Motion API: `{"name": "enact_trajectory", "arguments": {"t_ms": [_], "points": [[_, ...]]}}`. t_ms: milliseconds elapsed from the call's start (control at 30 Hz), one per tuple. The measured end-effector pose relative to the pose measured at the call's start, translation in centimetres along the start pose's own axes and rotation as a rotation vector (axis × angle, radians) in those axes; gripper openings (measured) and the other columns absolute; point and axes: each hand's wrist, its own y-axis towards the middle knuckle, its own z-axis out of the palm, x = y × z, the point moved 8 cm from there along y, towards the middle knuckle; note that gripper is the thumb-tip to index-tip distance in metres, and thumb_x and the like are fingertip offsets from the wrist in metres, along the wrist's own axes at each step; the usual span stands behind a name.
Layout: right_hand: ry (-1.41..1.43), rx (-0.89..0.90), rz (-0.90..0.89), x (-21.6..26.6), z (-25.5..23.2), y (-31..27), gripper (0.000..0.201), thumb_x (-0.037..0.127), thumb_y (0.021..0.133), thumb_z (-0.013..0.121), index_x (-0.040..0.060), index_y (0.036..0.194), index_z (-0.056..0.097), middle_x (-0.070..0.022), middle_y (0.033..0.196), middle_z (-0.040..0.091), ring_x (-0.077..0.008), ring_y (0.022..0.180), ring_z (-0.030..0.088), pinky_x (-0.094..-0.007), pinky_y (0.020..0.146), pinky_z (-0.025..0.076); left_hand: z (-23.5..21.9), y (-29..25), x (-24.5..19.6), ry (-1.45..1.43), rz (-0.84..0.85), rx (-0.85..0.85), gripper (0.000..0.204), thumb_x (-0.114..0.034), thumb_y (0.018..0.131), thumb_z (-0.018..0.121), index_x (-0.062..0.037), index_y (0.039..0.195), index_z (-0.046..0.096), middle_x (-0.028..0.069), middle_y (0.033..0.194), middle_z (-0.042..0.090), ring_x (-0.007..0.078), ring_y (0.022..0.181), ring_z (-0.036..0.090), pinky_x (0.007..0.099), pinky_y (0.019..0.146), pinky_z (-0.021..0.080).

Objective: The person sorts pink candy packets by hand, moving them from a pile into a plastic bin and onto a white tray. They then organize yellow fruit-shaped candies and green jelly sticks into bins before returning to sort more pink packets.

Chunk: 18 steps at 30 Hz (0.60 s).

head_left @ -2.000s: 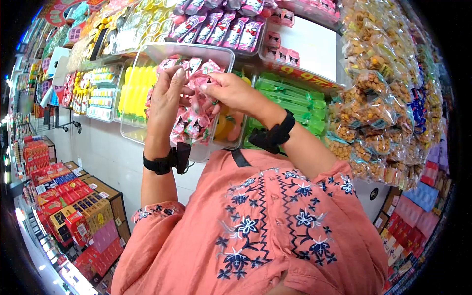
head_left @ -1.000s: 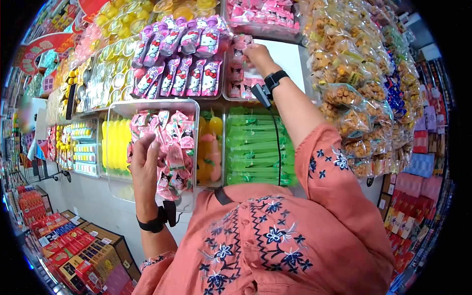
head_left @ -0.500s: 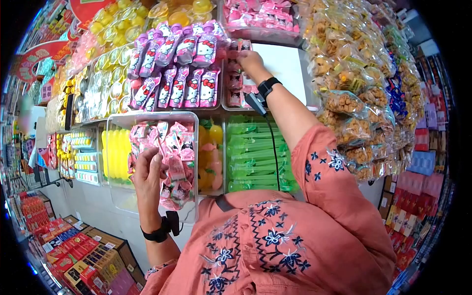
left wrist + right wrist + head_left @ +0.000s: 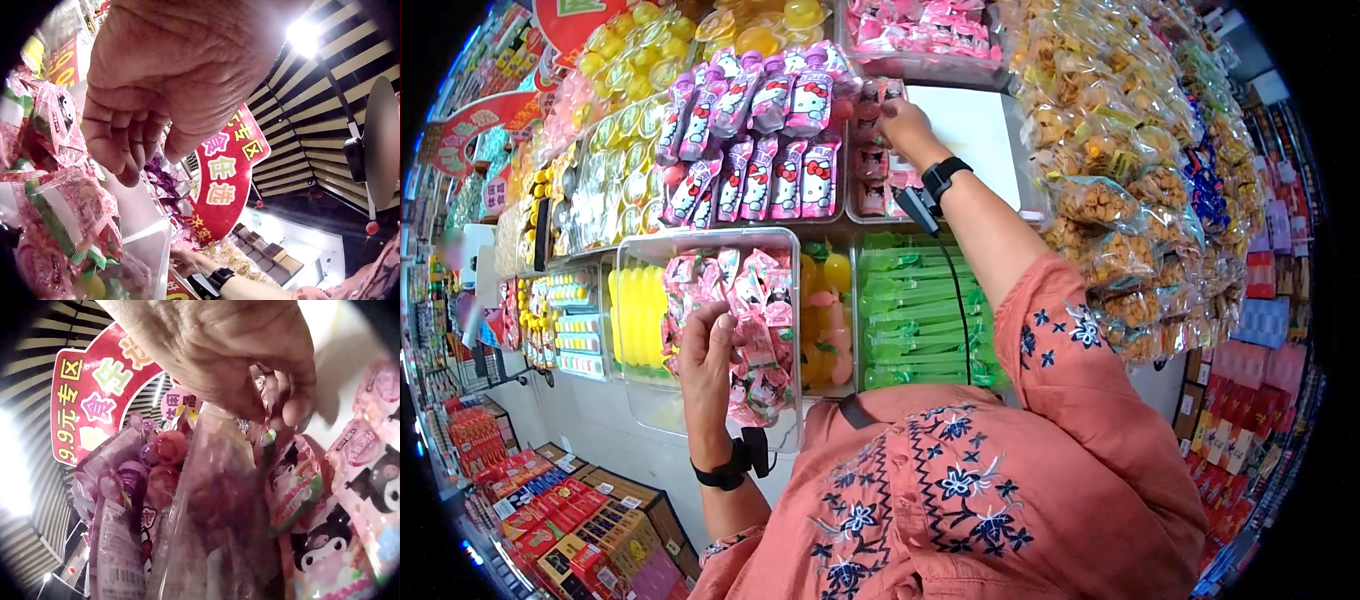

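My left hand (image 4: 703,345) hangs over the left side of a clear plastic bin (image 4: 798,400) full of pink packets (image 4: 765,300), its fingers loosely curled and nothing in them. In the left wrist view, those fingers hang beside the crinkled pink packets (image 4: 75,200). Further back, my right hand (image 4: 907,130) reaches into another clear bin (image 4: 1030,215), where pink cartoon packets stand along the left side. The right wrist view shows my thumb and fingers pinching the top of a pink packet (image 4: 297,484) by the bin's clear wall (image 4: 206,487).
Purple cartoon pouches (image 4: 755,180) stand left of the right hand's bin. A white board (image 4: 965,135) lies right of the packets. Green packs (image 4: 925,310) fill a bin in front, and bagged snacks (image 4: 1120,260) pile up at the right. A cable (image 4: 960,300) hangs from the right wrist camera.
My right hand has left the front bin and reached up and right to the rear bin, where it has shifted slightly left. My left hand stays by the front bin.
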Motion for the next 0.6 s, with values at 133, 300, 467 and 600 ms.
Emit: {"name": "enact_trajectory", "arguments": {"t_ms": [133, 300, 467, 600], "points": [[0.083, 0.091, 0.049, 0.5, -0.2, -1.2, 0.043, 0.014, 0.092, 0.059, 0.0112, 0.135, 0.059, -0.0036, 0.067, 0.058, -0.0140, 0.048, 0.049, -0.0336, 0.041, 0.038, 0.2, 0.0, -0.1, 0.011, -0.002, 0.008, 0.023, -0.018, 0.104, 0.059, -0.0025, 0.121, 0.062, 0.0013, 0.101, 0.065, 0.0057, 0.078, 0.061, 0.0204, 0.062, 0.047], [0.215, 0.195, 0.128, 0.8, -0.5, -2.7, 0.045, 0.011, 0.093, 0.057, 0.0118, 0.138, 0.057, -0.0029, 0.069, 0.058, -0.0127, 0.049, 0.047, -0.0323, 0.041, 0.036, 0.3, 0.1, 0.1, 0.017, 0.011, 0.042, 0.022, -0.018, 0.104, 0.058, -0.0023, 0.119, 0.063, 0.0010, 0.097, 0.065, 0.0057, 0.078, 0.061, 0.0207, 0.063, 0.047], [0.365, 0.131, 0.107, 0.7, -0.9, -2.4, 0.041, 0.008, 0.094, 0.054, 0.0095, 0.135, 0.058, -0.0044, 0.079, 0.061, -0.0130, 0.056, 0.051, -0.0302, 0.045, 0.040, 0.5, 0.0, -0.2, 0.027, 0.002, 0.044, 0.023, -0.019, 0.104, 0.058, -0.0027, 0.119, 0.063, 0.0003, 0.095, 0.064, 0.0053, 0.078, 0.059, 0.0209, 0.062, 0.047], [0.361, 0.258, 0.204, 0.2, -0.7, -3.1, 0.036, 0.008, 0.095, 0.053, 0.0070, 0.130, 0.060, -0.0048, 0.087, 0.063, -0.0142, 0.067, 0.057, -0.0297, 0.051, 0.046, 0.6, -0.3, -0.4, 0.026, -0.001, 0.059, 0.024, -0.019, 0.104, 0.058, -0.0025, 0.120, 0.063, 0.0003, 0.095, 0.065, 0.0048, 0.077, 0.057, 0.0209, 0.063, 0.047]]}}
